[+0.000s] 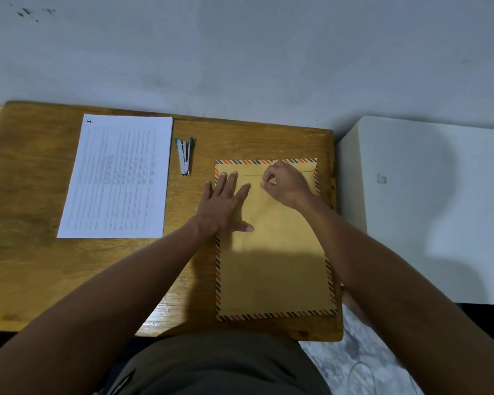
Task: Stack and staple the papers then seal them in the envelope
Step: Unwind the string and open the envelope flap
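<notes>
Head view: envelope (274, 260) lengthwise, flap far.

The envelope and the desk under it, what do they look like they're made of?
The envelope looks like matte brown kraft paper: flat, thin, with a printed border of red and dark stripes. The desk seems to be varnished wood, or a wood-look laminate: grain streaks show, and its near edge gives a glossy reflection.

The desk (32, 195) has bare wood on its left side and along the near edge, where a hand can pass freely. Between the papers (114, 178) and the envelope (274, 266) only a narrow lane is free, and the stapler (184, 155) blocks its far end. A wall (240, 52) closes the far side.
</notes>
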